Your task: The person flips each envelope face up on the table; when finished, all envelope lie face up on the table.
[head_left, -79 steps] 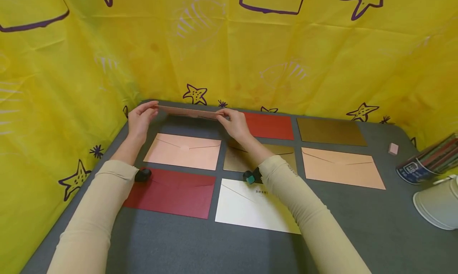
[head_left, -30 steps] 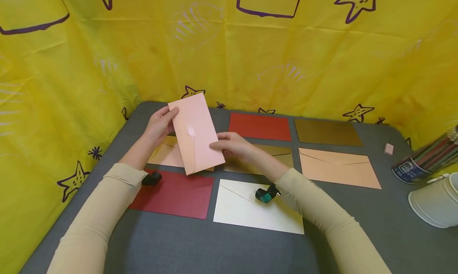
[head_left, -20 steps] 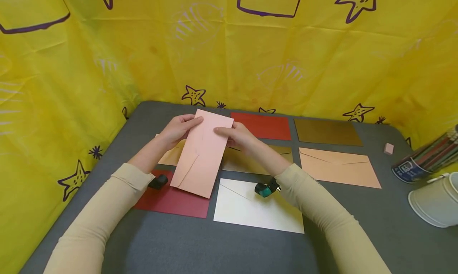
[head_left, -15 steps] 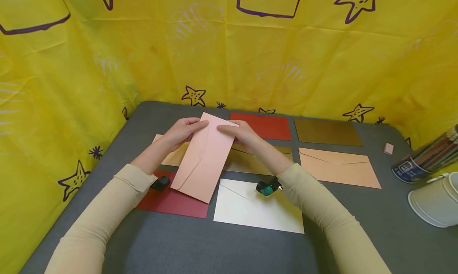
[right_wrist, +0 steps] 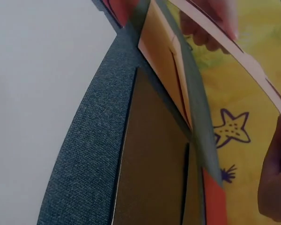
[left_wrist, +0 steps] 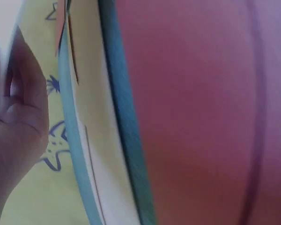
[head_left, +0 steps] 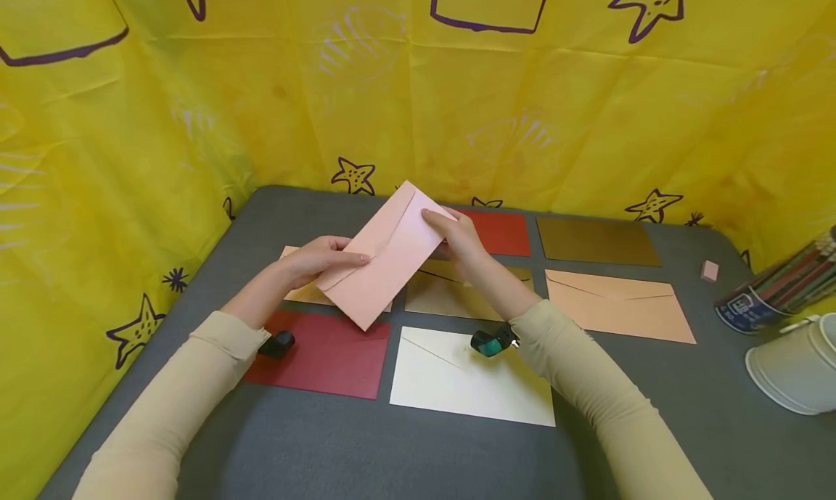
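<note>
L hand (head_left: 320, 259) pinched the pink env. (head_left: 385, 268) along its left edge, thumb on top; R hand (head_left: 457, 231) pinched its far R end, thumb on top too. The env. was slanted in the air above the grey table (head_left: 326, 442), flap side up. Below, partly hidden: a peach env. (head_left: 313, 294) at L, a gold env. (head_left: 431, 300) just R of it, then a light-orange env. (head_left: 614, 308). Nearer lay a crimson env. (head_left: 326, 362) & a white env. (head_left: 457, 391); farther, a red env. (head_left: 506, 231) & a brown env. (head_left: 601, 240). Far R: small pink block (head_left: 709, 271), pencils (head_left: 797, 275) in a blue tin (head_left: 744, 311), w/ white bucket (head_left: 793, 369) nearer. Yellow cloth (head_left: 588, 123) hung behind.
</note>
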The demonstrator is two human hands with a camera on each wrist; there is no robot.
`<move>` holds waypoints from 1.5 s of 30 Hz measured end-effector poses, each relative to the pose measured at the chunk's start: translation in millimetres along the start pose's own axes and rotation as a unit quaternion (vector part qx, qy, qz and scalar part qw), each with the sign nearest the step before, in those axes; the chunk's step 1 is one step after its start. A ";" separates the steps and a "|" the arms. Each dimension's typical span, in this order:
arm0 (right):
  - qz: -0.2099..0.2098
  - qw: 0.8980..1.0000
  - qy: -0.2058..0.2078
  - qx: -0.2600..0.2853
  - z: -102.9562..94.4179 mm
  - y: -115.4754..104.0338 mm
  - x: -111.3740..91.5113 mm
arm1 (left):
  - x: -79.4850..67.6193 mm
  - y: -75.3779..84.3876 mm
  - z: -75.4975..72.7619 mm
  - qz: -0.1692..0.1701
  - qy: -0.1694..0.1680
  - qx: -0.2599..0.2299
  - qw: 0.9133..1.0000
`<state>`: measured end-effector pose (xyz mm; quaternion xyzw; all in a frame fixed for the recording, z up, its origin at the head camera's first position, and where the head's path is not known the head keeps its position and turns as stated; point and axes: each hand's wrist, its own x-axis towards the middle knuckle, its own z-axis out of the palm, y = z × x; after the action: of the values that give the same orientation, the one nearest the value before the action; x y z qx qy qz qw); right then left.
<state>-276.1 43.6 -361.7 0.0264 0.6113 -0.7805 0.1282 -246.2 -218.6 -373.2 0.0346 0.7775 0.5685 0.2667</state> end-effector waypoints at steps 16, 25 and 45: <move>-0.075 0.980 0.130 0.130 2.7 7.3 12.8 | -9.3 -13.1 -16.4 0.058 0.037 -0.252 0.965; -0.063 0.994 0.071 -0.046 2.3 15.0 14.4 | -13.0 -14.2 -31.3 0.037 0.159 -0.282 0.945; -0.068 0.926 0.020 -0.370 26.4 42.3 48.0 | 8.1 -30.1 -75.5 -0.033 0.361 0.120 0.924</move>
<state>-309.6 0.8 -404.7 -0.0491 0.8593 -0.5050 0.0636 -279.8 -291.6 -387.5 -0.1668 0.8844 0.4355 -0.0199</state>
